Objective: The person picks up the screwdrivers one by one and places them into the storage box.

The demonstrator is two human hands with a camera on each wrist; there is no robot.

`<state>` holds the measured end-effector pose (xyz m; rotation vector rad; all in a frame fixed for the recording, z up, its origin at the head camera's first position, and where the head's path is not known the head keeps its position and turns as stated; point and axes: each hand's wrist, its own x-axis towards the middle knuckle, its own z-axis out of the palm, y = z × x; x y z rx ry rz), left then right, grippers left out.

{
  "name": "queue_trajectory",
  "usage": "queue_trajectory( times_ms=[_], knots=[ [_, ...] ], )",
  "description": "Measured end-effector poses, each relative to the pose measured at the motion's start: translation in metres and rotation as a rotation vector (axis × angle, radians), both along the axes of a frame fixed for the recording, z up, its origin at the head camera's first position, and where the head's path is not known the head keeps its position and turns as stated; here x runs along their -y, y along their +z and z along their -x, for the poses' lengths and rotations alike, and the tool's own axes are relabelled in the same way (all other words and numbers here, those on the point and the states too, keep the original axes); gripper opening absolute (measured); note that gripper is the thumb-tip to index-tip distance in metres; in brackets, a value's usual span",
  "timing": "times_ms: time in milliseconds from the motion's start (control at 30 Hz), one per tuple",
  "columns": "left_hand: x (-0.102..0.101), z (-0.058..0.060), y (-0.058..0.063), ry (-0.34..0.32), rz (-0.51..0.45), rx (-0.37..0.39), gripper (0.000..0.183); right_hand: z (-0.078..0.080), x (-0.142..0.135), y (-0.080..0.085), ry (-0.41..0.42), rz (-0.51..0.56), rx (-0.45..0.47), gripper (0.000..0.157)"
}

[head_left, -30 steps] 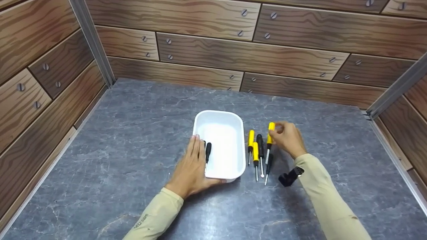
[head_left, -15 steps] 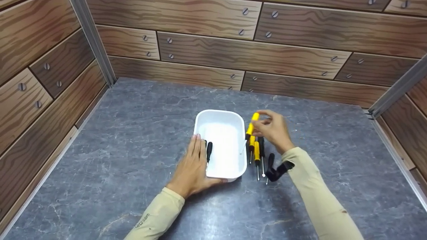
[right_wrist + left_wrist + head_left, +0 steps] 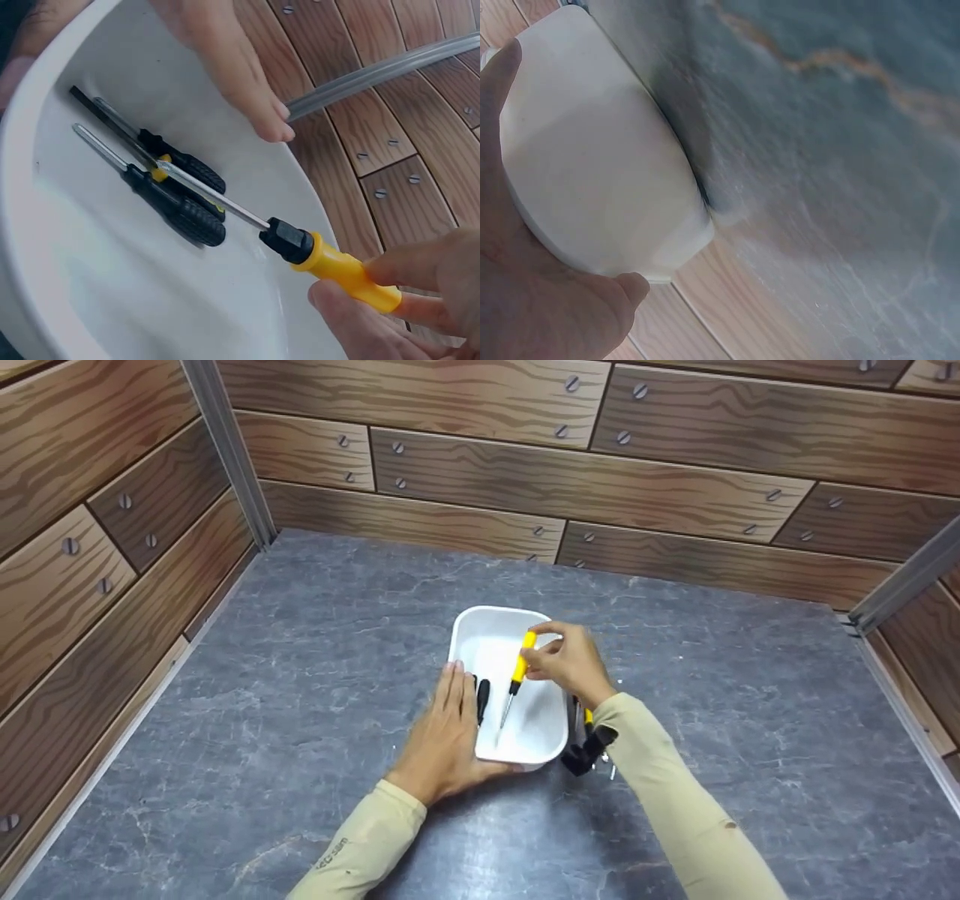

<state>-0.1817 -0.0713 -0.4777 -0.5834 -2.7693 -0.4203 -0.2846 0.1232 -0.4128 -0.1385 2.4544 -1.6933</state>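
Note:
My left hand (image 3: 442, 739) holds the white plastic container (image 3: 480, 622) at its left side, fingers at the long rim and thumb along the near end. In the left wrist view, its thumb and a finger span the outer wall. Between thumb and fingers, my right hand (image 3: 574, 660) pinches a screwdriver (image 3: 341, 274) by its yellow handle. The screwdriver slants over the inside of the container, its metal shaft pointing down toward the near end. Inside, against the left wall, lie black-handled screwdrivers (image 3: 184, 214), partly hidden by my left hand in the head view.
Just right of the container lie more screwdrivers, one with a yellow handle (image 3: 589, 716), mostly covered by my right wrist and its black camera (image 3: 589, 750). The grey marbled tabletop (image 3: 337, 637) is enclosed by wood-patterned walls (image 3: 465, 457) at the back and sides.
My right hand has lifted the yellow-handled screwdriver from beside the container and carried it left, over the container's inside. My left hand keeps its hold on the container.

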Motion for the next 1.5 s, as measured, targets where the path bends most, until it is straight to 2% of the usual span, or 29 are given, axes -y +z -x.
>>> queue_trajectory(
  times_ms=[167,433,767,1233,1500],
  knots=[
    [-0.002,0.002,0.001,-0.011,-0.005,0.003,0.13,0.002,0.006,-0.008,0.051,-0.106,0.029,0.046],
    [0.0,0.0,0.001,-0.006,0.012,0.033,0.131,0.001,0.02,-0.021,0.129,-0.31,-0.004,0.041],
    [0.0,0.0,0.002,-0.001,0.033,0.006,0.132,-0.001,0.03,-0.03,0.2,-0.453,-0.015,0.037],
    [0.001,0.0,0.0,0.002,0.029,0.014,0.131,-0.003,0.031,-0.039,0.221,-0.464,-0.058,0.034],
    [0.0,0.0,0.001,-0.002,0.023,0.009,0.129,-0.005,0.033,-0.04,0.25,-0.425,-0.025,0.041]
  ],
)
